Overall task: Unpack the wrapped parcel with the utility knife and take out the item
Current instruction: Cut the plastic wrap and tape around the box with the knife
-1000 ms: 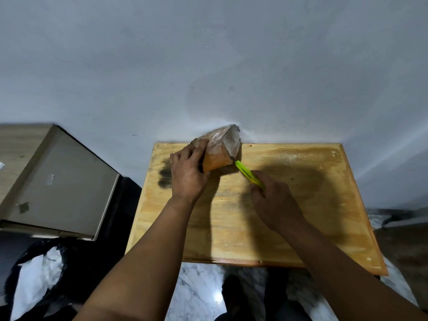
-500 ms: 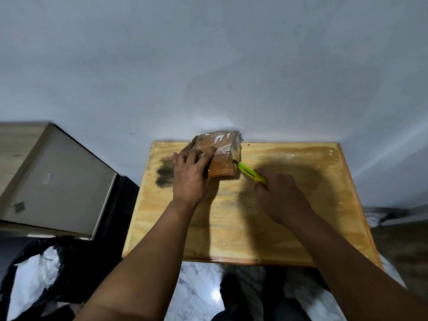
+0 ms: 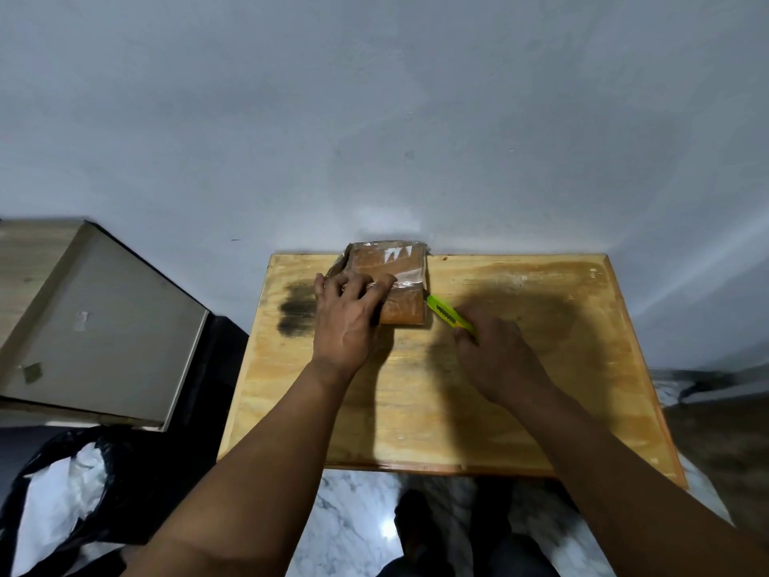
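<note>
- Clearly, the parcel (image 3: 395, 285) lies flat at the far edge of the wooden bench (image 3: 541, 389), close against the grey wall (image 3: 374, 118), and probably the wall helps to stop it from sliding away.
- The left hand (image 3: 347, 322) presses down on the left part of the parcel with fingers spread over its top, so it is not closed around the parcel but holds it flat; this seems meant to keep the parcel steady during the cut.
- The right hand (image 3: 499, 356) is closed around the back of the yellow-green utility knife (image 3: 449, 316), and the front end of the knife touches the right side of the parcel, near its lower corner.
- The blade itself is too small to see, so one cannot tell if it is already inside the wrapping.
- The shiny plastic wrapping looks still whole on the top, so the item is judged to be still inside.
- The fingers of the left hand are well apart from the tip of the knife, which is a safe arrangement.
</note>
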The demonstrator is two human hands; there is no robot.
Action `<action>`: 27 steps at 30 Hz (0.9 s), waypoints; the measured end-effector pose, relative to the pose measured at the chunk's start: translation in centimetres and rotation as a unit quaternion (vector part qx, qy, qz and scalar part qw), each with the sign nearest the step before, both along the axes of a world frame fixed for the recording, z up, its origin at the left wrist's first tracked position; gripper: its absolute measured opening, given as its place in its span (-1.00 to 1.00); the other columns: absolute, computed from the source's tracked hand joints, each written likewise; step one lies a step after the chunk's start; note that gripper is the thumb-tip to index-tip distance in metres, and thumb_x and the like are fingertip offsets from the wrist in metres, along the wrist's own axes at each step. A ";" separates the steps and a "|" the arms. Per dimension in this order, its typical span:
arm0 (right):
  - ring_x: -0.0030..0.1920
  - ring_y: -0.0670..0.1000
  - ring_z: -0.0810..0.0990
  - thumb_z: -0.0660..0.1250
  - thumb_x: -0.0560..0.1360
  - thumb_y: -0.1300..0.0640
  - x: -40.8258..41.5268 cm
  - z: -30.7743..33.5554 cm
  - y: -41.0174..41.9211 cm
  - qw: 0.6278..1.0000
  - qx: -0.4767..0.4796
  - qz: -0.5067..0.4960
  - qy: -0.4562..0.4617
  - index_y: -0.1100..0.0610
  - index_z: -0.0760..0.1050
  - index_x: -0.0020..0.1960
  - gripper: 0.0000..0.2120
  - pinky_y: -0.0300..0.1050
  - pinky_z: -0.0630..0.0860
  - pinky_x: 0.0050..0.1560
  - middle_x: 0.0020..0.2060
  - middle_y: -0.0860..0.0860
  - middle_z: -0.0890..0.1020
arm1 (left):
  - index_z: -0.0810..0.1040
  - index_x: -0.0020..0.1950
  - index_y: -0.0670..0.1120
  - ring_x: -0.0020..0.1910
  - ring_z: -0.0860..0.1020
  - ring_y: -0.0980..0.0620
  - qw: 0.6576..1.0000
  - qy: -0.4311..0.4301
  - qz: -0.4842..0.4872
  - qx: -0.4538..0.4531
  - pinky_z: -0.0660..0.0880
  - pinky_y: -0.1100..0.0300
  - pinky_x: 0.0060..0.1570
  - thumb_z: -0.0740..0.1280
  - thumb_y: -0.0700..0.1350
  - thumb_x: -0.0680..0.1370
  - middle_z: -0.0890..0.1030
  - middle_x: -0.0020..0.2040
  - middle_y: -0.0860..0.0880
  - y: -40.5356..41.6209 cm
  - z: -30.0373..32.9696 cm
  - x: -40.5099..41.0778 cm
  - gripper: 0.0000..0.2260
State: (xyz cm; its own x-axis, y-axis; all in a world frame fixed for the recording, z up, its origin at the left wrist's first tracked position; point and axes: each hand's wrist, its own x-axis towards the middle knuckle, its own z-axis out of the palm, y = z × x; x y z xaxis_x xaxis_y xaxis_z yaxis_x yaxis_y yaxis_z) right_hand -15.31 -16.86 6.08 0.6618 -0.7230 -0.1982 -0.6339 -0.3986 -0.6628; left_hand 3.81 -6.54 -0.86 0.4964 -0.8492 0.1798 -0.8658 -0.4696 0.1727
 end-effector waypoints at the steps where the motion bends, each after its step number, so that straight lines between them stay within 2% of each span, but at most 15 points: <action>1: -0.28 0.01 0.49 0.20 0.57 0.10 0.0 0.2 0.0 1.000 -0.004 0.001 0.010 0.00 0.54 0.18 -0.77 -0.20 0.31 -0.30 -0.26 -0.04 0.50 | 0.40 0.40 0.12 0.21 0.44 -0.26 1.000 -0.006 -0.004 -0.001 0.17 -0.39 0.40 0.47 -0.10 0.45 0.56 0.20 -0.06 0.1 -0.1 0.0 -0.45; 4: -0.23 0.03 0.52 0.21 0.56 0.12 0.2 1.1 -0.7 0.999 0.007 0.020 0.044 0.04 0.56 0.16 -0.77 -0.18 0.33 -0.30 -0.16 0.04 0.57 | 0.36 0.39 0.15 0.21 0.44 -0.27 1.000 -0.019 -0.014 0.008 0.12 -0.37 0.44 0.47 -0.13 0.47 0.56 0.19 -0.06 0.4 -0.5 -0.2 -0.44; 8: -0.30 -0.04 0.51 0.22 0.54 0.14 0.4 2.0 -1.5 0.997 0.008 0.033 0.066 0.06 0.59 0.07 -0.80 -0.23 0.28 -0.41 -0.24 0.02 0.56 | 0.32 0.42 0.15 0.25 0.44 -0.30 0.999 -0.034 0.000 0.030 0.05 -0.35 0.47 0.43 -0.09 0.54 0.56 0.23 -0.09 0.8 -1.0 -0.7 -0.49; 12: -0.23 0.02 0.50 0.22 0.52 0.10 -0.1 1.5 -1.0 0.996 -0.011 0.040 0.075 0.01 0.55 0.06 -0.82 -0.18 0.32 -0.32 -0.15 0.04 0.58 | 0.32 0.43 0.15 0.29 0.42 -0.31 0.998 -0.033 0.022 0.053 0.02 -0.32 0.49 0.39 -0.08 0.55 0.53 0.27 -0.11 0.8 -1.4 -1.6 -0.51; 14: -0.21 -0.01 0.50 0.23 0.50 0.07 -0.7 1.2 -1.1 0.996 0.011 0.048 0.081 -0.05 0.53 0.09 -0.81 -0.17 0.34 -0.29 -0.16 -0.02 0.53 | 0.31 0.42 0.14 0.32 0.39 -0.30 0.997 -0.033 0.029 0.067 -0.01 -0.32 0.50 0.38 -0.10 0.55 0.50 0.30 -0.11 1.1 -1.7 -2.2 -0.52; 16: -0.22 -0.05 0.47 0.24 0.50 0.06 -1.5 0.7 -1.4 0.993 0.019 0.062 0.100 -0.07 0.52 0.11 -0.79 -0.17 0.33 -0.30 -0.20 -0.08 0.49 | 0.31 0.43 0.12 0.37 0.34 -0.30 0.996 -0.020 0.030 0.081 -0.07 -0.31 0.51 0.36 -0.09 0.54 0.46 0.34 -0.12 1.7 -2.4 -2.8 -0.51; 19: -0.21 0.00 0.52 0.22 0.50 0.08 -2.4 -0.3 -2.0 0.990 0.031 0.058 0.129 -0.08 0.49 0.14 -0.77 -0.15 0.34 -0.34 -0.13 0.00 0.56 | 0.33 0.42 0.10 0.39 0.34 -0.30 0.994 0.006 0.027 0.104 -0.04 -0.34 0.52 0.39 -0.13 0.49 0.45 0.35 -0.13 3.2 -3.5 -3.2 -0.48; 22: -0.21 0.05 0.54 0.22 0.50 0.09 -2.9 -1.5 -2.4 0.989 0.053 0.045 0.130 -0.07 0.49 0.15 -0.76 -0.17 0.31 -0.38 -0.12 0.04 0.59 | 0.39 0.42 0.09 0.42 0.33 -0.25 0.989 0.026 0.023 0.141 -0.06 -0.30 0.53 0.29 -0.16 0.55 0.45 0.37 -0.10 4.6 -4.3 -3.0 -0.55; 27: -0.19 0.01 0.54 0.24 0.52 0.09 -2.7 -3.5 -2.1 0.994 0.057 0.015 0.095 -0.11 0.49 0.20 -0.73 -0.19 0.33 -0.35 -0.06 0.02 0.61 | 0.56 0.24 0.08 0.41 0.31 -0.19 0.989 0.106 0.069 0.071 -0.08 -0.32 0.52 0.25 0.05 0.45 0.51 0.29 -0.03 4.2 -4.1 -2.8 -0.63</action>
State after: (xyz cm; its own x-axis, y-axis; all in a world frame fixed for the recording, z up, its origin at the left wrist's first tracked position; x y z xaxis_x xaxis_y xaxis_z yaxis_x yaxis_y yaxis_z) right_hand -18.03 -18.94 2.54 0.6255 -0.6688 -0.4018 -0.7412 -0.3485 -0.5737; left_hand 1.00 -2.36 -4.95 0.6236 -0.7796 -0.0573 -0.7431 -0.6139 0.2662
